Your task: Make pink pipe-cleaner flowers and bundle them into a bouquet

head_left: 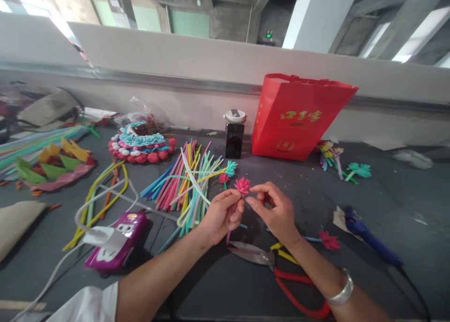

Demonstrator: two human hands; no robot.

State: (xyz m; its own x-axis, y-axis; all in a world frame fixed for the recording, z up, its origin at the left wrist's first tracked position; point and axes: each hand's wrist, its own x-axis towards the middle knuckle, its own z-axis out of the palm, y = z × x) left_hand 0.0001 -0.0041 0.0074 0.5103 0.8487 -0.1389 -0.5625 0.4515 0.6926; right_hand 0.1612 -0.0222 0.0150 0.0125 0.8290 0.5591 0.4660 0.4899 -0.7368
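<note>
My left hand [222, 215] is closed around the pink stem of a pink pipe-cleaner flower [242, 185], holding it upright over the dark table [386, 205]. My right hand [273, 210] is just to its right, fingers pinched near the stem below the bloom; what the fingertips grip is too small to tell. A pile of colourful pipe cleaners [188, 181] lies just behind my left hand. Scissors with red handles [277, 265] lie below my hands.
A red bag [298, 116] and a dark cup with a white lid [234, 134] stand at the back. A blue glue gun [365, 233], finished flowers [356, 170], another pink flower [329, 241], a purple device [119, 240] and a blue-red cake-like craft [140, 144] surround the work spot.
</note>
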